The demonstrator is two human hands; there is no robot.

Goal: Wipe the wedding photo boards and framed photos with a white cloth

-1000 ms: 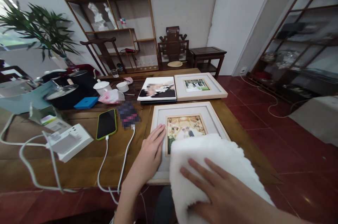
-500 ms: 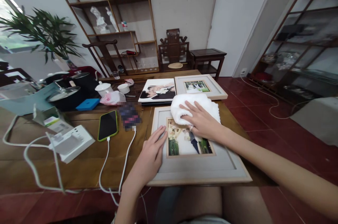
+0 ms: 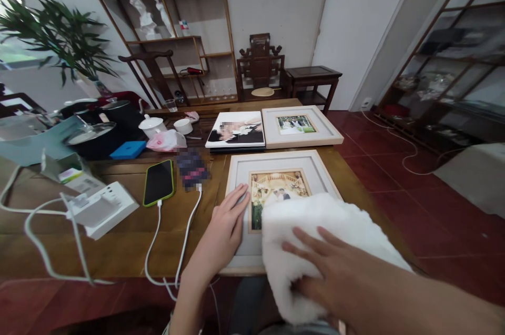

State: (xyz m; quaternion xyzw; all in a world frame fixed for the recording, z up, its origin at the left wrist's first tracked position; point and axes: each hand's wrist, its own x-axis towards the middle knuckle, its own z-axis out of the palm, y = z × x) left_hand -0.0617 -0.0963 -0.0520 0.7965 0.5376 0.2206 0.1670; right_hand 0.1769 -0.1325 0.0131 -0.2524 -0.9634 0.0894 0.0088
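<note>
Pressing soft, light towel (image 3: 315, 230) flat w/ R hand (image 3: 335, 277), fingers spread; L hand (image 3: 224, 230) open, steadying fragile glazed frame (image 3: 236, 166) edge, I judge.

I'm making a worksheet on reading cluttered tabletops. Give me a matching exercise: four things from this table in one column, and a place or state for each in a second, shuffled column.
Things:
1. white towel
2. phone in the green case
3. left hand
4. blue box

Places or states:
A. lies face up with a white cable plugged in
B. rests flat on the left border of the near picture frame
C. is pressed under the right hand onto the near frame
D. sits beside the black pot on the left

Pairs: 1-C, 2-A, 3-B, 4-D
</note>
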